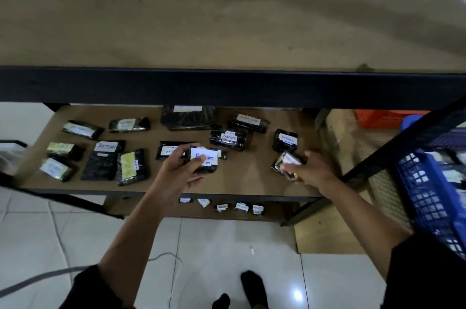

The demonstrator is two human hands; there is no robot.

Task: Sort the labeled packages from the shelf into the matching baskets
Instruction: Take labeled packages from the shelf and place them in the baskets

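Several black-wrapped packages with white labels lie on the middle shelf board (252,182). My left hand (180,174) grips one black package (204,161) with a white handwritten label, lifted just above the board. My right hand (311,170) holds a smaller, shiny-wrapped package (287,161) near the board's right end. A blue basket (428,195) with labeled packages inside stands at the right, beside the shelf frame. An orange basket (378,118) sits further back on the right.
The upper shelf (227,18) with its black front rail (227,87) overhangs the work area. A black diagonal post (403,147) runs between the shelf and the blue basket. More small packages (239,207) lie on the lower shelf. White tiled floor below, with a cable.
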